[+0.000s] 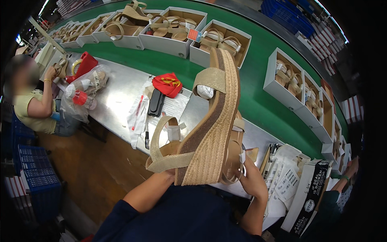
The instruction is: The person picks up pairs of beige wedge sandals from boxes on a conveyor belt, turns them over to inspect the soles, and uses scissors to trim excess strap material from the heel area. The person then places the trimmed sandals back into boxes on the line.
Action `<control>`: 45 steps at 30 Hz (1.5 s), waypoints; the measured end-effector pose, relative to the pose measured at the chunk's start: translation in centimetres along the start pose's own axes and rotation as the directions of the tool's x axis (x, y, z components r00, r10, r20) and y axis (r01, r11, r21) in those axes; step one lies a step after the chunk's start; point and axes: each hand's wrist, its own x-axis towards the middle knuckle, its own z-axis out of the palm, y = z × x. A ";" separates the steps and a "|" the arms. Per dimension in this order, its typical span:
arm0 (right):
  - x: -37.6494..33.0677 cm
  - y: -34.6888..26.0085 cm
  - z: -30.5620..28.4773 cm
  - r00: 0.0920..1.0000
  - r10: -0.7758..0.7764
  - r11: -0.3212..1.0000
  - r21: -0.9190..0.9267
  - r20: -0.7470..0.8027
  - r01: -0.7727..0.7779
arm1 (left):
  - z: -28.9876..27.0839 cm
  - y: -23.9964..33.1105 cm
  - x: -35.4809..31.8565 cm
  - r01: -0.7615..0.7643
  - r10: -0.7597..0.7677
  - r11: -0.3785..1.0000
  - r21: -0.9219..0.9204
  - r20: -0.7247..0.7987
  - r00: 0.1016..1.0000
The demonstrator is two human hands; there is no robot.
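A beige wedge sandal (209, 137) with a woven rope-like sole and shimmery straps is held up sideways close in front of me. My left hand (165, 177) is at its heel end; the sandal hides the fingers, but the hand appears to support it. White wrapping (205, 92) is stuffed under the toe strap, and another white piece (174, 133) sits on the ankle strap. Behind it, partly covered, is a second sandal (231, 159). My right hand (254, 179) grips that one by its strap side, fingers closed.
Open boxes of sandals (173, 42) line a green conveyor (258, 101). On the metal table (117, 88) lie a red cloth (167, 84), black case (156, 103), marker (147, 140) and papers (286, 181). A carton (308, 197) stands right. A co-worker (38, 105) sits left, handling a sandal.
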 end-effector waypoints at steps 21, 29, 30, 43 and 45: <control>0.0 -8.5 -0.8 0.910 0.054 0.641 0.713 -0.411 0.283 | 5.3 1.9 -1.0 -0.302 0.577 0.003 0.953 0.245 0.779; -0.7 -9.4 0.8 0.891 -0.134 0.807 0.474 -0.433 0.351 | 12.4 -1.8 -0.2 -0.046 0.402 -0.381 0.923 0.210 0.891; -0.9 -9.2 1.0 0.888 -0.148 0.828 0.436 -0.436 0.352 | 12.2 -1.9 -0.1 -0.108 0.405 -0.260 0.959 0.210 0.890; -1.3 -9.5 1.3 0.879 -0.168 0.781 0.484 -0.446 0.395 | 12.4 -2.3 -0.3 -0.127 0.446 -0.230 0.965 0.220 0.868; -1.4 -9.2 1.7 0.872 -0.179 0.810 0.434 -0.456 0.394 | 12.2 -2.4 -0.2 -0.119 0.459 -0.306 0.944 0.256 0.851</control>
